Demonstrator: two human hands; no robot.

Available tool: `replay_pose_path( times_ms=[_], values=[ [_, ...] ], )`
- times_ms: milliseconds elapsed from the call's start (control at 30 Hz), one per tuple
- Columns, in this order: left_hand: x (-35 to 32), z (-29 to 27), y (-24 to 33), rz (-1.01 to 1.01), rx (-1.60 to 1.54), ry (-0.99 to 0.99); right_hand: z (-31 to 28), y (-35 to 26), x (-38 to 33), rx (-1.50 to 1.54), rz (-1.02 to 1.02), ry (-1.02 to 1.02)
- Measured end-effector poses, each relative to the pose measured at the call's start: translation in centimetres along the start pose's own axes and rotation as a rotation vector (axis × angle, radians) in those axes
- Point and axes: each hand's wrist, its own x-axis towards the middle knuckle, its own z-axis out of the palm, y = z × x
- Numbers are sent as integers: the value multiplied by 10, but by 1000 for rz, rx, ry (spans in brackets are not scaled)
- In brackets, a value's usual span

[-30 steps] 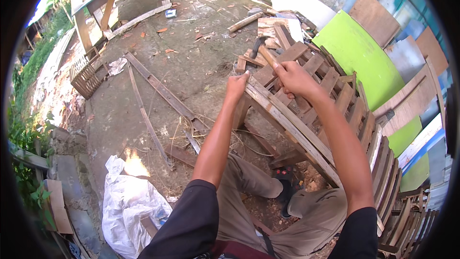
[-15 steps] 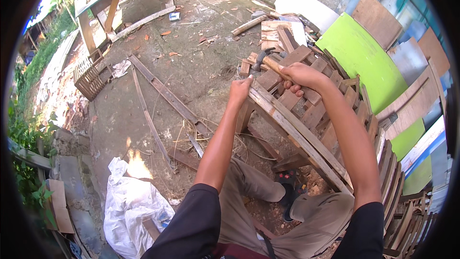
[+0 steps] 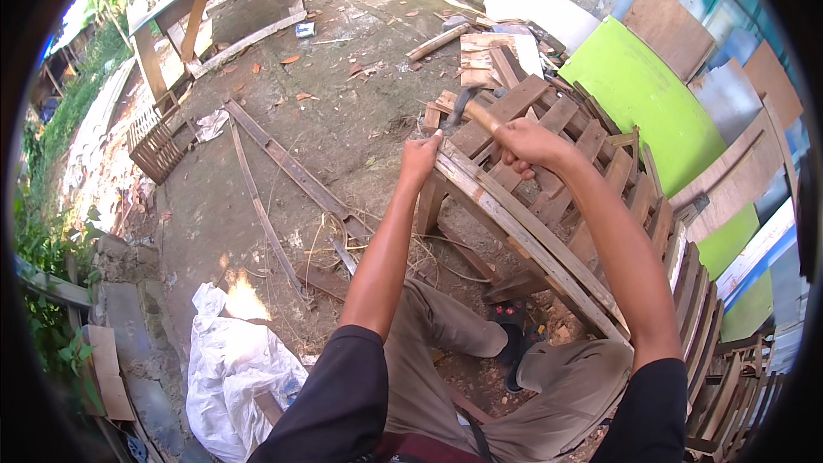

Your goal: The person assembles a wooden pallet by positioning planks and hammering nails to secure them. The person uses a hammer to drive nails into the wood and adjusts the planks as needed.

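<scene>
A wooden pallet (image 3: pixel 549 197) is seen tilted on bare dirt ground (image 3: pixel 343 120), its slats running away from the person and its near edge formed by a long pale rail (image 3: pixel 523 231). The left hand (image 3: pixel 420 159) is closed over the upper corner of that rail, fingers wrapped round the wood. The right hand (image 3: pixel 531 141) is clenched round the wooden handle of a hammer (image 3: pixel 467 107), whose dark metal head is held above the far slats, near the pallet's top edge — whether the head touches the wood cannot be told. Both forearms are stretched out from black sleeves, and the person's khaki trousers (image 3: pixel 480 360) are seen below, with a dark sandal (image 3: pixel 514 326) planted just beside the pallet's lower end.

Beyond the pallet, loose offcuts of timber (image 3: pixel 484 51) are piled, and a bright green board (image 3: pixel 643 103) is leaned at the right with brown panels (image 3: pixel 669 26) behind it. More slatted pieces (image 3: pixel 711 360) are stacked at the lower right. On the ground to the left, long thin planks (image 3: pixel 283 163) are laid out, a small slatted crate (image 3: pixel 154 146) is set further off, and a white sack (image 3: pixel 231 369) is crumpled at the lower left — well apart from the hands. A wooden frame structure (image 3: pixel 206 0) is stood at the far left.
</scene>
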Motion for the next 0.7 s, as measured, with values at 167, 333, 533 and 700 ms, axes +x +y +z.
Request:
replay_pose_path(
  times_ms=[167,333,533,700],
  values=[
    [4,2,-2,-18,-6,-24,-2,6,2,132,-48,82],
    [9,-1,-9,-32,-10,-25,5,5,-4,-47,-54,-24],
    [3,5,-6,1,-131,-26,9,16,-13,-64,-105,47],
    [3,9,-12,0,-285,-13,44,22,-50,303,-88,85]
  ],
)
